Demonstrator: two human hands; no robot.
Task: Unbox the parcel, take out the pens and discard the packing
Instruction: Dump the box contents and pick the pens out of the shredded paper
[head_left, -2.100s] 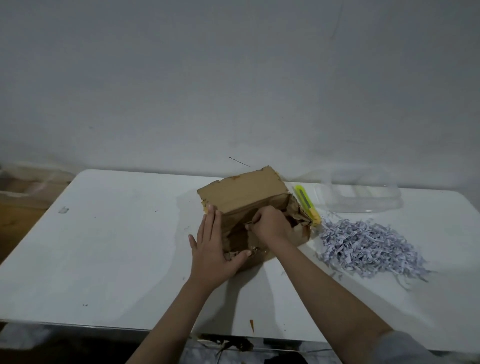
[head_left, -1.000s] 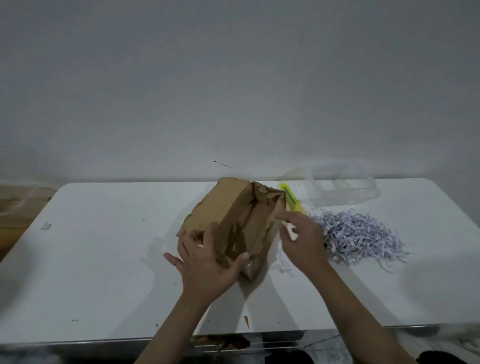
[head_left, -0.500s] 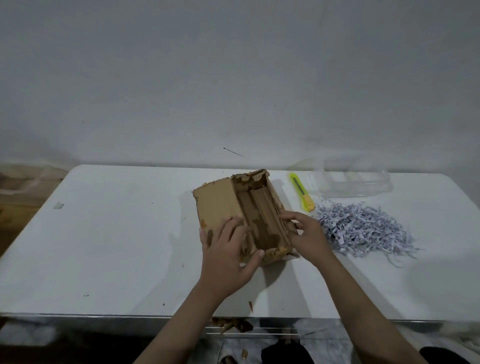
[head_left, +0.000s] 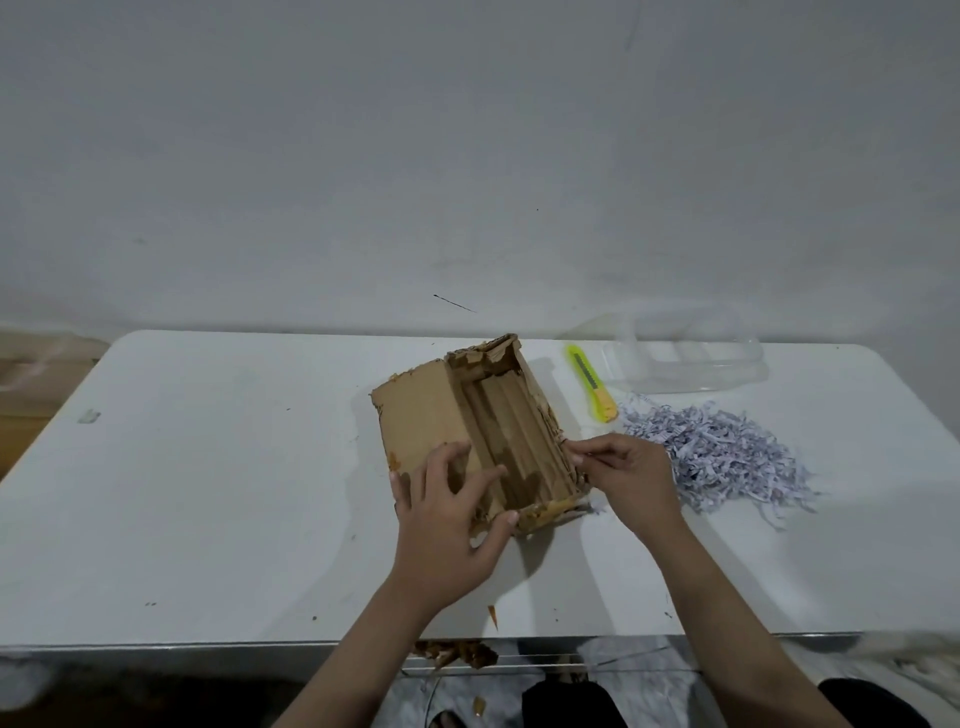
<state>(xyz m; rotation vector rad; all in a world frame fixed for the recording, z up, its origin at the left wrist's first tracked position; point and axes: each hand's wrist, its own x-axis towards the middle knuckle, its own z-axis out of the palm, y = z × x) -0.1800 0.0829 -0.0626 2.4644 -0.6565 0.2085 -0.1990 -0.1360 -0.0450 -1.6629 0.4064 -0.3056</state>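
Observation:
A torn brown cardboard box (head_left: 423, 410) lies open on the white table (head_left: 208, 493), its bare cardboard inside facing up. My left hand (head_left: 447, 512) grips the box's near left corner, fingers spread on the flap and thumb at the near edge. Against the box's right wall my right hand (head_left: 626, 475) rests, its fingertips pinching the torn edge. A heap of pale shredded paper packing (head_left: 717, 457) sits just right of that hand. No pens are visible.
A yellow-green utility knife (head_left: 591, 382) lies behind the right hand, beside a clear plastic container (head_left: 685, 361) at the table's back right. Cardboard scraps (head_left: 457, 652) lie below the table's near edge. A wall stands close behind the table.
The box has been turned from its side so its open inside faces up. My right hand came out of the box and now holds its right wall; my left hand kept hold of the near corner.

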